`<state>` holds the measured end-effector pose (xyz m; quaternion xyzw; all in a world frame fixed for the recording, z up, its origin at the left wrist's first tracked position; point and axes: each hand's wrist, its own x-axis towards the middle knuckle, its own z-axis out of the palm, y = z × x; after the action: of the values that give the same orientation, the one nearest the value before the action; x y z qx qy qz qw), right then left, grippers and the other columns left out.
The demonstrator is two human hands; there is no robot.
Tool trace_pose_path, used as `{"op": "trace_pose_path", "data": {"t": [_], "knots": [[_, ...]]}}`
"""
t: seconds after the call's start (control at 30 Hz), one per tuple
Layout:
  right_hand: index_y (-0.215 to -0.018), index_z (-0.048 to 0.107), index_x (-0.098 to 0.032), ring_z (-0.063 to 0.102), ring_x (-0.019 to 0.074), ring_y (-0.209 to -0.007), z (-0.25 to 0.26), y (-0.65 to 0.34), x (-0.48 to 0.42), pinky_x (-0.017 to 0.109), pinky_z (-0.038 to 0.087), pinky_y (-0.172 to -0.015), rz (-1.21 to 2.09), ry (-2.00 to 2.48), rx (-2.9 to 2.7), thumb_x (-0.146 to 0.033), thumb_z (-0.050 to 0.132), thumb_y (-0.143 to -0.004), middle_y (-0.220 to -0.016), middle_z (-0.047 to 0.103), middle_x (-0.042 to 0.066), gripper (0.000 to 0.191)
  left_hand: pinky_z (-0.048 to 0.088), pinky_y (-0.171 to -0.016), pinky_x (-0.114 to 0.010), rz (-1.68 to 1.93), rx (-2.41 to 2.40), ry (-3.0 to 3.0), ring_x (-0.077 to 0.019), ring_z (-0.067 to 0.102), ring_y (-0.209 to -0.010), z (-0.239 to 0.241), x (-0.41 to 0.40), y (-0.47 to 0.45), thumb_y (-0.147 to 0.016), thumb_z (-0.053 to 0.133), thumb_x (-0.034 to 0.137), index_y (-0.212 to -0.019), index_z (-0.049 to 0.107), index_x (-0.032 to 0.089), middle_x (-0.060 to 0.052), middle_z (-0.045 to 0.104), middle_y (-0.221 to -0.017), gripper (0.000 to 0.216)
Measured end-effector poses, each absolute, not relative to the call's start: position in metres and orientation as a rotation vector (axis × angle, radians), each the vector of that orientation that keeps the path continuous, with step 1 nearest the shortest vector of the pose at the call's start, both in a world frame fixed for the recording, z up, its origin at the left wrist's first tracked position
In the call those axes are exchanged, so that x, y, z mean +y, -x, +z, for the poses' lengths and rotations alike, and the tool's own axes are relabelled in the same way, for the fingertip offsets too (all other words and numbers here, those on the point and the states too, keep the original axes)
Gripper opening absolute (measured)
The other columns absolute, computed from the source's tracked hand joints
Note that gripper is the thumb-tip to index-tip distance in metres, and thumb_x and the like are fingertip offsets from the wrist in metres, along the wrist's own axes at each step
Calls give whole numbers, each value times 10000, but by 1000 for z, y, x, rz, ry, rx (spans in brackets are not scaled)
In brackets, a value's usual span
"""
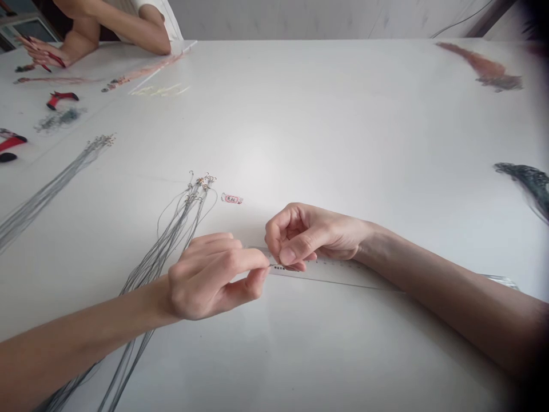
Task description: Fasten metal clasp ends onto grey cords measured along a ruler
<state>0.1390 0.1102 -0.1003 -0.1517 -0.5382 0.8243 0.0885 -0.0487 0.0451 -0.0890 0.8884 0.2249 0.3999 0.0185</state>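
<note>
My left hand point(223, 277) is closed in a pinch, thumb against forefinger, at the middle of the table. Facing it, my right hand point(300, 237) pinches with its thumb and fingers curled. Between the two sets of fingertips runs a thin, thread-like piece point(274, 265), too small to make out fully. A clear ruler point(334, 274) lies flat beneath my right hand and forearm. My left forearm passes over a bundle of grey lines point(158, 260); small hooks point(203, 182) show at the bundle's far end. A small printed wrapper point(232, 198) lies beside those hooks.
Another bundle of grey lines point(55, 183) lies at left. Red-handled pliers point(62, 99) and a second red-handled tool point(12, 142) lie further left. Across the table, another person's hand point(45, 52) holds a red tool. A reddish bundle point(486, 66) and dark coiled strands point(525, 182) lie at right.
</note>
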Motion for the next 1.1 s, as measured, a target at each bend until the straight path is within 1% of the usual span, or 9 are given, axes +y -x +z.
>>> {"op": "trace_pose_path", "data": {"t": [0.13,0.4,0.67,0.8,0.93,1.1], "knots": [[-649,590,-108,366,27,-435,-100,-139,110,148,247,-364,2458,469,-1597,-188,666,-708,-521,529,-35,125,295,-376,-221,1228,693,-2759,-63,294,-434,-88,45,48,-766,553,-3,-761,530,131,44,455,-498,137],[-637,578,-100,447,45,-486,-96,-137,108,158,304,-426,2516,411,-1539,-124,606,-713,-516,511,-29,85,310,-390,-216,1216,739,-2743,-57,311,-428,-88,44,49,-766,552,-4,-761,538,134,51,443,-492,138],[-626,552,-96,447,46,-492,-95,-136,108,166,314,-440,2542,388,-1539,-94,555,-713,-533,505,-24,87,299,-385,-216,1239,726,-2775,-53,313,-424,-88,44,48,-770,556,3,-762,543,126,46,456,-496,124],[-640,558,-91,452,42,-492,-95,-136,108,160,317,-441,2553,388,-1530,-102,574,-726,-540,509,-23,88,306,-383,-210,1220,741,-2770,-53,314,-422,-87,44,49,-775,544,3,-756,542,134,53,440,-485,133],[-688,574,-97,469,42,-510,-97,-137,108,146,314,-436,2512,433,-1563,-147,615,-757,-555,517,-27,94,313,-383,-205,1260,755,-2744,-52,317,-427,-88,44,49,-756,557,-8,-745,541,133,52,445,-489,143],[-724,572,-111,459,35,-489,-99,-137,107,138,318,-429,2463,432,-1526,-165,620,-772,-555,540,-28,87,317,-373,-181,1350,915,-2673,-40,312,-408,-93,43,47,-770,571,23,-737,553,140,71,415,-468,123]]}}
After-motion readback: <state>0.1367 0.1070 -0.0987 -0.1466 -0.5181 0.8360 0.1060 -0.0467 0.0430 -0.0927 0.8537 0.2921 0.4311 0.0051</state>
